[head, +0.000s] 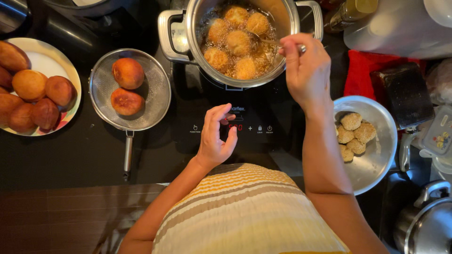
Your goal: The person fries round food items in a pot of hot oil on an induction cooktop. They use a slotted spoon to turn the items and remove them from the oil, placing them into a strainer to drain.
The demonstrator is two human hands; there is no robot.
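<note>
A steel pot (288, 19) of bubbling oil stands on a black induction cooktop (197, 99), with several golden breaded balls (238, 42) frying in it. My right hand (306, 70) grips a metal utensil handle (270, 41) that dips into the pot. My left hand (215, 137) hovers over the cooktop's touch panel (235, 127), fingers curled and apart, one fingertip at the red display. It holds nothing.
A wire strainer (155, 101) with two browned balls (127, 87) sits left of the pot. Further left is a plate (49, 61) of several fried balls. A steel bowl (376, 155) of uncooked breaded balls (354, 134) stands right. A red cloth (362, 70) and kettle (426, 221) lie right.
</note>
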